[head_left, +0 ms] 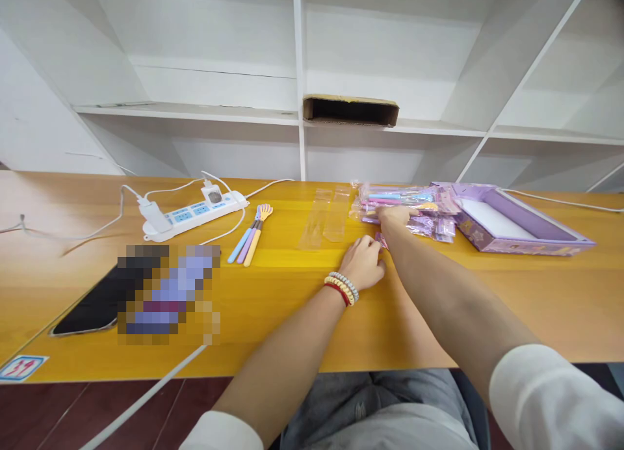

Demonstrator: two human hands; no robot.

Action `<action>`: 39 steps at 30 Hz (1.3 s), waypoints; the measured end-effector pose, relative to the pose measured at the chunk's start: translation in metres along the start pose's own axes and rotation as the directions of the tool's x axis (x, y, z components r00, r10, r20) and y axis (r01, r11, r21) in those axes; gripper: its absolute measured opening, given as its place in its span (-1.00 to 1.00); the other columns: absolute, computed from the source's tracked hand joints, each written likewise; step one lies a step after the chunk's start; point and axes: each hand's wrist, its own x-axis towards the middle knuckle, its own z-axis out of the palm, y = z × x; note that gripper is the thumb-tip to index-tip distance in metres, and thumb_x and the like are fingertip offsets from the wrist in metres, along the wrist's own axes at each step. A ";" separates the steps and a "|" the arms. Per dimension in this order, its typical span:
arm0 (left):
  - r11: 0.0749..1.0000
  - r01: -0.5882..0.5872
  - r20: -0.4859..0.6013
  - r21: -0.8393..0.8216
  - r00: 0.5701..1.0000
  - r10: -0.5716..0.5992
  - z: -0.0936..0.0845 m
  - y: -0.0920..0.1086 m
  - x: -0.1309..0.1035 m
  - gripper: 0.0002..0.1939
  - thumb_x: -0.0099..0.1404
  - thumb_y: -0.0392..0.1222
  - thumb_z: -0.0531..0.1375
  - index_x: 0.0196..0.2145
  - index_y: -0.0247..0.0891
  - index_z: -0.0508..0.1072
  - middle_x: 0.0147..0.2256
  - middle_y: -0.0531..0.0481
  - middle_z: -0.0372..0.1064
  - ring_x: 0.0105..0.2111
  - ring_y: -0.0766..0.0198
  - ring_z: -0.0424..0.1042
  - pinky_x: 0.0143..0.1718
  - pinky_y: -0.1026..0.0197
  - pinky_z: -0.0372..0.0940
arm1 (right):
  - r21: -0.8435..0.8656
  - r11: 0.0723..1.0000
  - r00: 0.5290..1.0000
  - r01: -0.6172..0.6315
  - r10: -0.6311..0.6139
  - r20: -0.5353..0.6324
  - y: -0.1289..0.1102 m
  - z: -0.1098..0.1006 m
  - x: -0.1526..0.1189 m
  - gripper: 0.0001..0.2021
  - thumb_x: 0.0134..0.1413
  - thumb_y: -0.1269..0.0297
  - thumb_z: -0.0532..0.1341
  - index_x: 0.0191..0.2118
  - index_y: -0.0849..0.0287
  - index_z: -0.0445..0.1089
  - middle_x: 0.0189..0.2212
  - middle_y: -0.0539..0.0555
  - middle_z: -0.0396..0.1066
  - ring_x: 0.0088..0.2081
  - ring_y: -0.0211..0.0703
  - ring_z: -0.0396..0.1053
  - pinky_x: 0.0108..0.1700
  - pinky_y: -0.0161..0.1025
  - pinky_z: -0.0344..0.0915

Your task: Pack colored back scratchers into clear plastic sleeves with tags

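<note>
Grey jeans [316, 411] fill the bottom middle of the frame, with a white sleeve on each side. At the lower left, a sticker with red writing [23, 368] is on the yellow-brown desk [273, 307]. Next comes a black phone [90, 304], lying flat, and then a purple and blue thing [182, 287] that is too blurry to name. Above them is a white power strip [195, 216] with blue sockets and two white plugs in it. Three thin sticks with little fork-like tips [250, 237], blue, purple and yellow, lie just right of it. Flat see-through bags [322, 222] lie near the middle.

The left hand [362, 263] has bracelets at its wrist. Its fingers are curled down by a small purple packet [381, 241]; I can't tell if they pinch it. High in the middle, a brown cardboard box [351, 101] sits on a white shelf [439, 129]. The right hand [394, 217] reaches onto a pile of shiny wrapped packets [429, 206], right of the middle. Its fingers are partly hidden, so I can't tell if they grip one. An open purple box [533, 245] is at the right.
</note>
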 end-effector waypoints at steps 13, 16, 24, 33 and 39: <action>1.000 -0.019 -0.008 -0.006 1.000 0.019 0.000 0.000 0.001 -0.80 0.18 -0.20 0.06 -0.23 -0.24 0.34 -0.19 -0.10 0.25 -0.14 0.17 0.27 -0.06 0.12 0.21 | -0.823 0.324 0.763 0.467 -0.617 0.190 0.021 -0.010 -0.015 -0.66 0.09 0.15 0.06 -0.12 0.25 0.35 -0.09 0.34 0.25 -0.01 0.18 0.10 -0.03 0.07 0.00; 1.000 -0.015 0.008 0.009 1.000 0.014 0.001 -0.001 0.002 -0.80 0.18 -0.19 0.06 -0.22 -0.24 0.34 -0.19 -0.09 0.26 -0.16 0.17 0.28 -0.07 0.11 0.21 | -0.804 0.171 0.714 0.570 -0.587 0.382 0.024 -0.017 -0.006 -0.63 0.15 0.17 -0.04 -0.20 0.25 0.42 -0.18 0.31 0.33 -0.06 0.14 0.15 -0.07 0.00 0.02; 0.999 -0.018 0.051 0.032 0.999 0.016 0.004 -0.006 0.004 -0.81 0.17 -0.20 0.08 -0.23 -0.24 0.35 -0.19 -0.08 0.27 -0.15 0.17 0.27 -0.05 0.10 0.20 | -0.798 0.205 0.721 0.567 -0.592 0.360 0.019 -0.019 0.004 -0.66 0.11 0.23 -0.01 -0.08 0.27 0.33 -0.15 0.31 0.37 -0.04 0.18 0.17 -0.08 0.05 0.03; 0.997 -0.051 0.066 0.052 0.997 0.048 0.003 -0.012 0.004 -0.82 0.17 -0.21 0.09 -0.23 -0.22 0.35 -0.18 -0.06 0.28 -0.13 0.17 0.26 -0.03 0.09 0.19 | -0.709 0.270 0.695 0.652 -0.586 0.416 0.020 -0.012 0.018 -0.66 0.10 0.25 0.01 0.01 0.15 0.22 -0.09 0.23 0.32 -0.11 0.06 0.23 -0.15 -0.04 0.11; 0.996 -0.060 0.075 0.063 0.996 0.056 0.001 -0.010 0.001 -0.83 0.19 -0.20 0.08 -0.24 -0.22 0.35 -0.18 -0.06 0.27 -0.13 0.18 0.25 -0.03 0.09 0.18 | -0.604 0.054 0.526 0.796 -0.556 0.643 0.022 -0.013 0.021 -0.66 0.20 0.27 -0.09 -0.05 0.06 0.36 -0.02 0.18 0.21 -0.13 -0.03 0.23 -0.20 -0.14 0.10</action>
